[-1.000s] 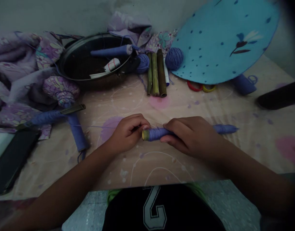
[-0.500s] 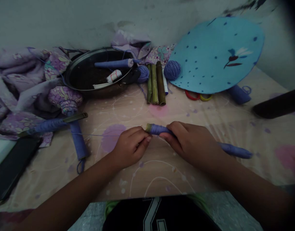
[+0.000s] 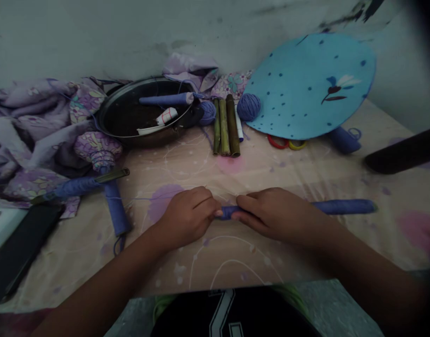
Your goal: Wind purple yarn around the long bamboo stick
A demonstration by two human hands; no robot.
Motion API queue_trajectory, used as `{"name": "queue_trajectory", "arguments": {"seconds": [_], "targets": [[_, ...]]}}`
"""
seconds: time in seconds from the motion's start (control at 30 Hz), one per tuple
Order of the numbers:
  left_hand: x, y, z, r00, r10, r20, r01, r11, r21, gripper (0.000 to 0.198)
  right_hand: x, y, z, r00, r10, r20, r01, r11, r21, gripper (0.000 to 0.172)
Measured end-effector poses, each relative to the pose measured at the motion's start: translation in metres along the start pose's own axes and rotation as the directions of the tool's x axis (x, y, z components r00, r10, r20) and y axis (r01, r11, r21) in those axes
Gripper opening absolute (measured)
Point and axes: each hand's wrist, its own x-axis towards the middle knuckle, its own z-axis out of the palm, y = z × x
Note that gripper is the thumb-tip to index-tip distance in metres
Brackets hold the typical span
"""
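A long stick wrapped in blue-purple yarn [image 3: 343,207] lies across in front of me, above the near part of the table. My right hand [image 3: 278,213] is closed round its middle, thumb and forefinger on the wrapped part. The fingers of my left hand [image 3: 192,215] are closed on its left end, which they hide. A thin strand of yarn [image 3: 144,199] runs left from my left hand towards a yarn-wrapped stick [image 3: 77,186] resting across another wrapped handle [image 3: 115,206].
Along the back are a dark pan [image 3: 120,112], bare green-brown sticks [image 3: 225,128], a yarn ball [image 3: 249,106] and a blue oval board [image 3: 306,89] over scissors [image 3: 278,142]. A black phone [image 3: 23,252] lies left; a dark rod [image 3: 404,152] juts in from the right.
The wrapped stick has come down and lies more level. My left hand has moved onto its left end, covering the bare tip that showed before.
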Motion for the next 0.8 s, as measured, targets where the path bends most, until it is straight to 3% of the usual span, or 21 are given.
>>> {"name": "queue_trajectory", "arguments": {"seconds": [0.13,0.33,0.47,0.67,0.8], "targets": [[0.000,-0.002,0.002,0.995,-0.094,0.034,0.099,0.954,-0.283,0.021,-0.002,0.003,-0.004,0.995,-0.101,0.004,0.101,0.995,0.010,0.032],[0.000,-0.003,0.011,0.973,-0.230,0.021,0.207,0.830,-0.518,0.027,-0.003,0.005,-0.002,0.976,-0.193,-0.104,0.194,0.981,-0.002,0.037],[0.000,-0.002,0.011,0.962,-0.273,0.015,0.228,0.773,-0.592,0.027,-0.003,0.003,0.002,0.961,-0.199,-0.193,0.208,0.978,0.025,0.042],[-0.001,-0.002,0.008,0.934,-0.357,0.010,0.277,0.708,-0.650,0.025,-0.005,-0.003,0.006,0.935,-0.106,-0.338,0.119,0.993,0.019,0.047],[-0.001,0.001,0.010,0.939,-0.343,-0.008,0.259,0.725,-0.638,0.021,-0.005,-0.004,0.005,0.902,-0.084,-0.424,0.096,0.995,0.009,0.046]]}}
